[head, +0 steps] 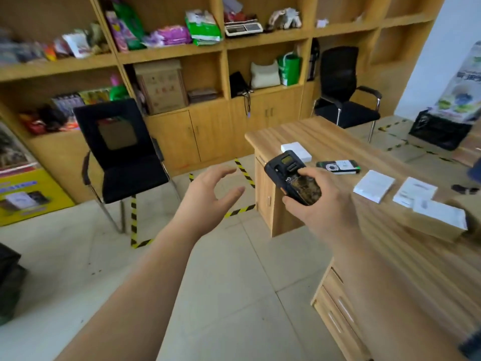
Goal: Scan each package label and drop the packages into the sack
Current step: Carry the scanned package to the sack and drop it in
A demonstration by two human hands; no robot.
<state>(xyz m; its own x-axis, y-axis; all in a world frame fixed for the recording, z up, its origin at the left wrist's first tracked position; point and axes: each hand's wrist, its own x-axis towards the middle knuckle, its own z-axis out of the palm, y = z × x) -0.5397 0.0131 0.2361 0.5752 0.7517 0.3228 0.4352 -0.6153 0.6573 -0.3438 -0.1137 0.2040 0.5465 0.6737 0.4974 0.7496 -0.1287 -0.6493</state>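
Observation:
My right hand (316, 204) grips a black handheld scanner (291, 175) above the near corner of the wooden desk (325, 136), thumb on its keypad. My left hand (210, 191) hovers over the floor to the left of the scanner, fingers relaxed and holding nothing. Several packages lie on the desk: a white box (292, 147) behind the scanner, a green-edged black package (338, 167), two flat white packets (374, 185) (415, 192) and a cardboard box with a white label (440, 221). No sack is clearly in view.
A black chair (122, 152) stands on the tiled floor at left, another black chair (343, 95) behind the desk. Wooden shelves (169, 52) filled with goods line the back wall. Yellow-black tape marks the floor. A black crate (440, 131) sits at right.

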